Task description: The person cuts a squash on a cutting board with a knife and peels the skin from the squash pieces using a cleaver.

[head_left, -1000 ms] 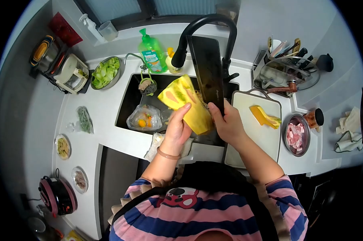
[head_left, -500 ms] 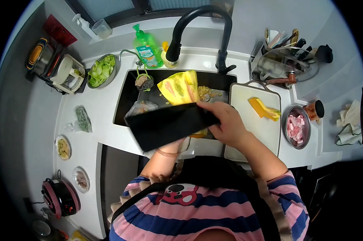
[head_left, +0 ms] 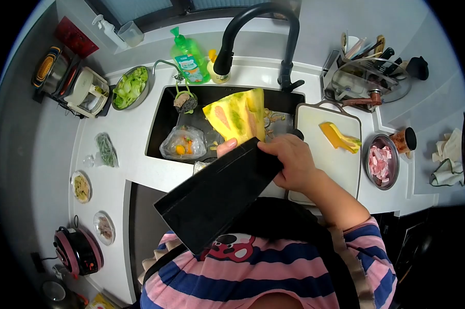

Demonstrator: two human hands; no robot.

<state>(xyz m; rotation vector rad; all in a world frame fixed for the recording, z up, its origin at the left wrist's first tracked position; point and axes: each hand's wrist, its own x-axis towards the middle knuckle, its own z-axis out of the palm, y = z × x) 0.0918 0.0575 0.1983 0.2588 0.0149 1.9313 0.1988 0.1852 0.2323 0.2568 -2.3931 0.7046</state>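
Note:
My right hand (head_left: 294, 162) is closed around the handle end of a cleaver with a wide black blade (head_left: 219, 193), which slants down to the left in front of my body. Over the sink stands a large piece of yellow pumpkin (head_left: 235, 116), partly peeled with green streaks. A thumb of my left hand (head_left: 226, 148) shows at the pumpkin's lower edge, gripping it; the blade hides the other fingers and the wrist. On the white cutting board (head_left: 325, 172) to the right lies a smaller pumpkin slice (head_left: 339, 137).
The black sink (head_left: 158, 121) holds a plastic bag of scraps (head_left: 183, 142) and loose pumpkin bits. A black faucet (head_left: 289, 51) arches above it. A bowl of cut meat (head_left: 380, 162) stands at right, a bowl of lettuce (head_left: 131, 90) at left. Green soap bottle (head_left: 190, 62) stands behind.
The cleaver has swung down toward my body, its far end dropping, and the scrap bag is uncovered. The pumpkin has turned slightly to the right. My left thumb now shows; its wrist is covered.

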